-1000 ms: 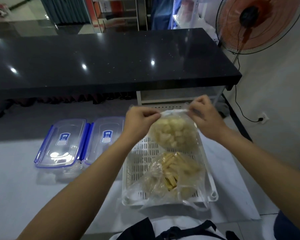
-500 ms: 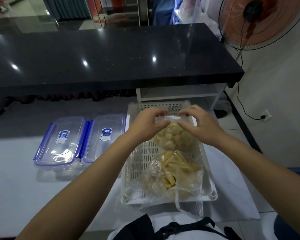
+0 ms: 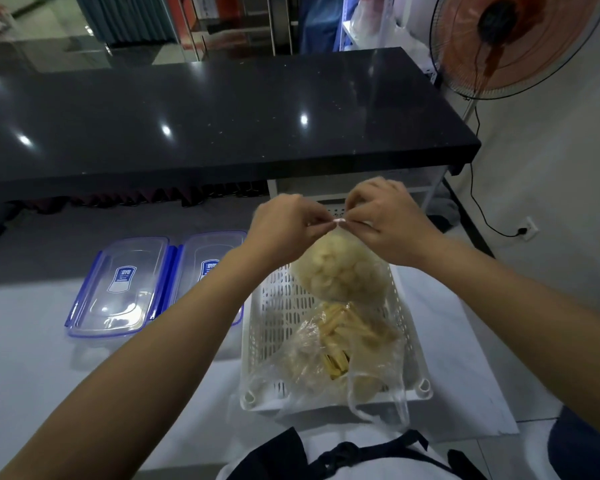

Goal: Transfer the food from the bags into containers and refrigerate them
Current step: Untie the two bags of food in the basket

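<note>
Both hands (image 3: 284, 233) (image 3: 388, 226) pinch bag (image 3: 340, 271) above basket (image 3: 257, 341) (inside rim).

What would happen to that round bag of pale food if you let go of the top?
The bag of pale chunks, pinched at its neck by the left hand and right hand, would probably slump into the white basket. Its thin plastic looks floppy. It bulges full, so likely fairly heavy.
</note>
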The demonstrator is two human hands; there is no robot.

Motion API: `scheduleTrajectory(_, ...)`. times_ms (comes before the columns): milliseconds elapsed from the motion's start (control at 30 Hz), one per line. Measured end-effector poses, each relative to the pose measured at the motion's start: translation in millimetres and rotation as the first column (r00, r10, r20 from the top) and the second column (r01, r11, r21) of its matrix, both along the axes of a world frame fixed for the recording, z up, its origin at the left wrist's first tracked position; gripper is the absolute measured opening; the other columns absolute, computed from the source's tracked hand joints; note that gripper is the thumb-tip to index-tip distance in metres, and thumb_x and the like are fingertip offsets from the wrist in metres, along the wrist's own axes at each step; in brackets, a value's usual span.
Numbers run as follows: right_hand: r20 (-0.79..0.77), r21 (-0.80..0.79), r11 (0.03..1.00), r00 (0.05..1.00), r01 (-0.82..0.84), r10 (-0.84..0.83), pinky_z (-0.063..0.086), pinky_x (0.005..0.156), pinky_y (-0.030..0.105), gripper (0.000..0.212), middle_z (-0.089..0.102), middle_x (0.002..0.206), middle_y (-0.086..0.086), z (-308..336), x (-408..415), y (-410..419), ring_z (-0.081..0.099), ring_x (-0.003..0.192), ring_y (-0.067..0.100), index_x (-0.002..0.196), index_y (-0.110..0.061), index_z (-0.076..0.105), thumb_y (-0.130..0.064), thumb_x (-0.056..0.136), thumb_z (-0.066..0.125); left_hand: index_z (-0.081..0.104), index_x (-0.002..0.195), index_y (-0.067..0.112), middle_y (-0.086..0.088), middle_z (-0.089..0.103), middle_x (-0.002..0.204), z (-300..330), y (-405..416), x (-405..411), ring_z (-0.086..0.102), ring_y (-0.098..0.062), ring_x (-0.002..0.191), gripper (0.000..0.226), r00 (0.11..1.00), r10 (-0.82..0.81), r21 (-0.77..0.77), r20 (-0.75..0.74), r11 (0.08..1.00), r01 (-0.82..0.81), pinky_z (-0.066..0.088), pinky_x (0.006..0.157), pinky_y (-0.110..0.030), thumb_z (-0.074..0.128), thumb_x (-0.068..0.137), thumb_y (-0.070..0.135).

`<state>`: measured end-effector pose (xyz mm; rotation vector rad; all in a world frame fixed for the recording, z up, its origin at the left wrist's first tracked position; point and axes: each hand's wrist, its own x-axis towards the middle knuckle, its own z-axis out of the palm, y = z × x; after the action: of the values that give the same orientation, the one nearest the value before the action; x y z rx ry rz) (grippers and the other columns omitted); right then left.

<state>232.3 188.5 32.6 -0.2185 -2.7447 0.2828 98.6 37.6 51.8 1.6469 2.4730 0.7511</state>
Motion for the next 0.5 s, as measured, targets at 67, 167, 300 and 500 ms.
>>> scheduleTrajectory(67, -0.07, 0.007, 1.0, 0.998, 0.0, 0.0, 0.029, 0.097, 0.037, 0.042, 0.063, 0.101, -0.002, 3.7, -0.5, 1.1, 0.053, 0.108, 0.021, 0.087, -0.017, 0.078, -0.045, 0.094, 0.047, 0.079, 0.098, 0.031, 0.009, 0.076, 0.084, 1.9, -3.0, -4.4, 0.068, -0.011, 0.082, 0.016, 0.997, 0.011, 0.064, 0.078, 0.998, -0.016, 0.056, 0.074, -0.041, 0.068, 0.092, 0.04)
scheduleTrajectory(167, -0.147, 0.029, 1.0, 0.989, -0.007, 0.012, 0.032, 0.096, 0.038, 0.036, 0.064, 0.1, 0.0, 1.9, 0.6, 2.4, 0.054, 0.105, 0.023, 0.084, -0.014, 0.077, -0.039, 0.095, 0.052, 0.079, 0.097, 0.031, 0.011, 0.076, 0.084, 0.0, -7.5, -7.3, 0.069, -0.008, 0.081, 0.02, 0.989, 0.005, 0.134, 0.151, 0.991, -0.026, 0.058, 0.074, -0.043, 0.067, 0.089, 0.044)
scheduleTrajectory(300, -0.216, -0.023, 0.999, 0.976, 0.03, -0.035, 0.035, 0.092, 0.039, 0.03, 0.064, 0.094, 0.002, -14.3, 9.7, 3.2, 0.056, 0.098, 0.023, 0.078, -0.011, 0.074, -0.03, 0.095, 0.057, 0.08, 0.097, 0.028, 0.01, 0.077, 0.084, -12.8, -13.8, -7.9, 0.07, -0.009, 0.079, 0.018, 0.992, 0.014, 0.179, 0.122, 0.983, -0.036, 0.058, 0.07, -0.043, 0.068, 0.09, 0.039)
scheduleTrajectory(500, -0.112, -0.399, 0.886, 0.946, 0.236, -0.303, 0.046, 0.085, 0.054, 0.03, 0.06, 0.093, -0.003, -86.7, 46.4, -16.2, 0.056, 0.092, 0.02, 0.085, -0.01, 0.077, -0.031, 0.093, 0.056, 0.081, 0.097, 0.021, 0.006, 0.079, 0.089, -76.2, -38.8, 0.9, 0.073, -0.013, 0.085, 0.021, 0.898, 0.213, 0.094, 0.386, 0.959, -0.268, 0.059, 0.079, -0.043, 0.073, 0.086, 0.037)
